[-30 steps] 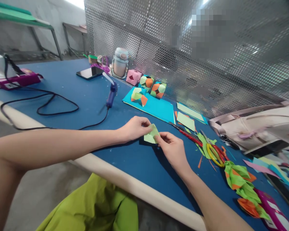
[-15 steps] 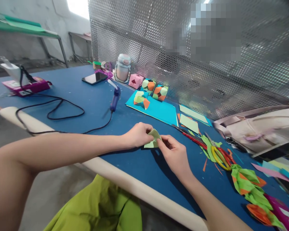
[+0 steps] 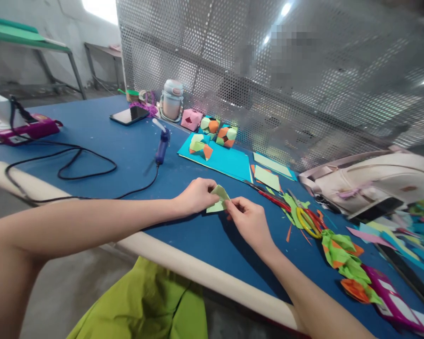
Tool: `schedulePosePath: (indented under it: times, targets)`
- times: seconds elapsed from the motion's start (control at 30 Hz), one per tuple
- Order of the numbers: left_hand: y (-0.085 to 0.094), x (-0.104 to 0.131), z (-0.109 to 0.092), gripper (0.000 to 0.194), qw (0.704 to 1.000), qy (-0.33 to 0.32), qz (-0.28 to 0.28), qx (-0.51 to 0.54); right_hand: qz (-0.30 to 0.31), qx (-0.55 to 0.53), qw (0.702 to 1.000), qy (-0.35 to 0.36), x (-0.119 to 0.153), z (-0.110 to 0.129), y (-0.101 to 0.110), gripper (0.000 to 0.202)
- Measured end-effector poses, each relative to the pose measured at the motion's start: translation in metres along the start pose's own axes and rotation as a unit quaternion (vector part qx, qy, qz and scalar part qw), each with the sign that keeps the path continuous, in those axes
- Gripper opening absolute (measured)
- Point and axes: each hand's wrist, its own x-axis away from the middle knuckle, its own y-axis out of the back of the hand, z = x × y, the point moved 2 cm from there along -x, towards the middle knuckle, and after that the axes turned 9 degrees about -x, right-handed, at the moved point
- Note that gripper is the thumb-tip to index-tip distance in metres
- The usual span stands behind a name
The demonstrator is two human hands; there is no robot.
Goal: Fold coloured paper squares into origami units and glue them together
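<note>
A small piece of light green paper (image 3: 219, 203), bent along folds, is held between my two hands just above the blue table. My left hand (image 3: 198, 195) pinches its left side, with the thumb resting on the paper. At the paper's right corner, my right hand (image 3: 249, 219) grips with thumb and fingertips, the other fingers curled. Beyond the hands, a paper shape of green and orange (image 3: 200, 147) sits on a blue sheet (image 3: 226, 161). Behind it stand two multicolour paper balls (image 3: 226, 135) and a pink one (image 3: 191, 119).
A blue glue gun (image 3: 161, 148) stands at left, its black cord (image 3: 137, 190) crossing the table. Red-handled scissors (image 3: 273, 199), yellow-handled scissors (image 3: 308, 223), paper scraps and crumpled paper (image 3: 344, 254) lie right. A bag (image 3: 367, 181), bottle (image 3: 171, 101) and tablet (image 3: 129, 115) border the perforated metal panel.
The view has shifted right, so the things on the table appear further left. Both hands keep hold of the green paper, with little change in their grip.
</note>
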Motion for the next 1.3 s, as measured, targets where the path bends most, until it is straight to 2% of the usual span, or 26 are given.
schedulePosePath:
  times: [0.1,0.23,0.37,0.47,0.57,0.67,0.73,0.8,0.9,1.03,1.2,1.3]
  targets:
    - [0.000,-0.001,0.001,0.008,0.998,0.032,0.024,0.040,0.033,-0.007,0.999,-0.016,-0.004,0.000,0.000,0.030]
    - [-0.001,-0.004,0.001,0.014,0.981,0.076,0.080,0.160,0.074,0.005,0.997,-0.035,-0.011,-0.004,0.000,0.030]
    - [0.007,-0.012,0.004,0.024,0.980,0.056,0.062,0.181,0.101,0.026,0.994,-0.022,-0.021,-0.005,0.001,0.032]
    - [0.019,-0.023,0.011,0.029,0.985,0.058,0.025,0.158,0.106,0.060,0.993,-0.001,-0.038,-0.006,0.012,0.031]
    - [0.036,-0.037,0.023,0.030,0.993,0.076,-0.013,0.094,0.069,0.124,0.990,0.010,-0.067,-0.016,0.040,0.030]
    - [0.054,-0.051,0.036,0.033,0.995,0.076,-0.054,-0.036,0.033,0.201,0.979,0.009,-0.098,-0.041,0.078,0.024]
    - [0.066,-0.057,0.042,0.040,0.983,0.055,-0.102,-0.144,0.014,0.248,0.969,0.001,-0.114,-0.062,0.100,0.029]
    - [0.074,-0.061,0.046,0.046,0.970,0.044,-0.118,-0.208,0.014,0.285,0.958,-0.009,-0.125,-0.082,0.115,0.035]
    - [0.081,-0.062,0.046,0.045,0.960,0.045,-0.130,-0.244,0.044,0.320,0.946,-0.009,-0.135,-0.106,0.124,0.047]
    - [0.080,-0.055,0.035,0.038,0.955,0.014,-0.159,-0.249,0.086,0.346,0.934,0.004,-0.146,-0.124,0.127,0.059]
    - [0.071,-0.041,0.016,0.030,0.961,-0.054,-0.164,-0.215,0.113,0.365,0.924,0.016,-0.153,-0.133,0.129,0.032]
    - [0.064,-0.033,0.007,0.026,0.959,-0.095,-0.146,-0.223,0.097,0.369,0.924,0.023,-0.154,-0.137,0.132,0.029]
